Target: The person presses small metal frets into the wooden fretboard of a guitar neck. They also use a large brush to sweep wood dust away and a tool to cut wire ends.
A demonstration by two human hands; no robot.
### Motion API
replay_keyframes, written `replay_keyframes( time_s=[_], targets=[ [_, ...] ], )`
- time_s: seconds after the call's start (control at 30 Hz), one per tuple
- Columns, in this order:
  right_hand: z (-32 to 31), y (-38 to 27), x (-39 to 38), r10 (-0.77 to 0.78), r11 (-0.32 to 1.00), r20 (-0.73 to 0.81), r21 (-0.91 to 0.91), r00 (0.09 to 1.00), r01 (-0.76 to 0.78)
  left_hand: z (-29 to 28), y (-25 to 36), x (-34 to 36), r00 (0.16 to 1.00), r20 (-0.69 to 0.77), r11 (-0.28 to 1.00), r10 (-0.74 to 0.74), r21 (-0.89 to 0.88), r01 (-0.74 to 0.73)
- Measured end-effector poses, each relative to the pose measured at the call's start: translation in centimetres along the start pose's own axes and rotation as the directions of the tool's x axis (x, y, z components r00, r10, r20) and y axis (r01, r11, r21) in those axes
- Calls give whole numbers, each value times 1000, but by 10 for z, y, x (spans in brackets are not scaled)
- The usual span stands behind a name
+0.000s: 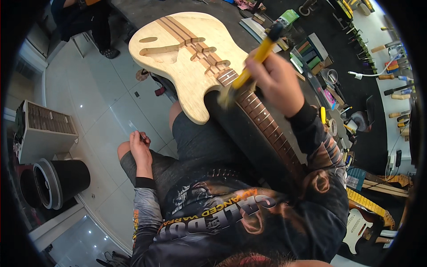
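Observation:
My right hand (278,82) is closed around the yellow handle of a brush (255,66). Its black end points up and away, and its pale bristles, smeared by motion, are over the fretboard near the body joint. Beneath it lies an unfinished electric guitar body (191,71) of pale wood, with darker centre stripes and routed cavities. The attached neck (267,120), with a dark fretboard and frets, runs toward me at the lower right. Whether the bristles touch the wood I cannot tell. My left hand (141,151) is by my left knee with fingers curled; what they hold, if anything, is unclear.
A dark bench (147,11) carries sanding blocks, a green box (287,18) and a clear cup (329,76). Tools hang on the right wall; another guitar (356,227) stands at lower right. A black bin (66,180) and a drawer unit (46,129) are left. Another person sits far left.

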State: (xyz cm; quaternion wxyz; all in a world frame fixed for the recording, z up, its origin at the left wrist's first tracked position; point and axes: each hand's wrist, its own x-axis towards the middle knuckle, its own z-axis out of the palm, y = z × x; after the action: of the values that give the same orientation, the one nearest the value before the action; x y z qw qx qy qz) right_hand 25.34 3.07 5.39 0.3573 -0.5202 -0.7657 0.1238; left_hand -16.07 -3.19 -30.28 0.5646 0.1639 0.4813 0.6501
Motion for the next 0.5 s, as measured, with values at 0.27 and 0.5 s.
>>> replay_keyframes(
  time_s=[0.27, 0.5],
  targets=[
    [1, -5, 19, 20, 988, -6, -154, 1000, -21, 4, 4, 1, 1000, 1, 999, -21, -35, 21],
    [1, -4, 30, -159, 977, -79, -153, 984, 146, 3, 7, 0, 999, 35, 998, -27, -62, 29]
  ],
)
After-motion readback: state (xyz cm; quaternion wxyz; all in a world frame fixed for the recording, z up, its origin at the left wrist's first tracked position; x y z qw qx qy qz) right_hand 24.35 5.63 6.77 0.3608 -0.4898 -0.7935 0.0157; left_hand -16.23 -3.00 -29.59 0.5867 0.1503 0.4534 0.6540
